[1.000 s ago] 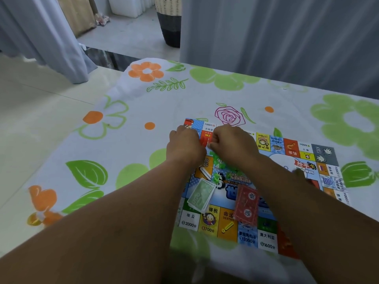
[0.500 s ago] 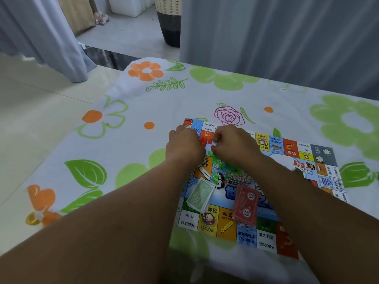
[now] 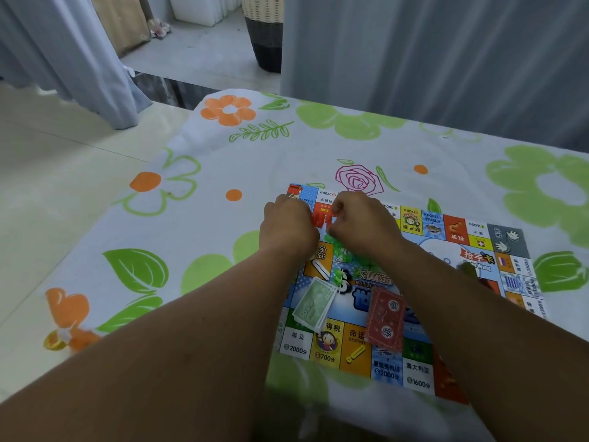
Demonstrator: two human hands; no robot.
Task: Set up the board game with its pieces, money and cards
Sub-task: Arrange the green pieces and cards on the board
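The board (image 3: 417, 368) lies flat on the surface (image 3: 191, 224), money (image 3: 314, 304) and cards (image 3: 384, 320) stacked on it, while your left hand (image 3: 287, 231) and right hand (image 3: 366, 224) have eased slightly apart over green pieces (image 3: 339, 250) at its far corner, each grip curled on something I cannot tell, so the pieces likely remain unsorted.

floral tbl cloth (image 3: 204, 237), grey curtain (image 3: 414, 52), basket (image 3: 264, 36)

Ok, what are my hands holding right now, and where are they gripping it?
Cannot be told. The left hand and right hand meet at a small red thing between them, but their backs hide the grip.
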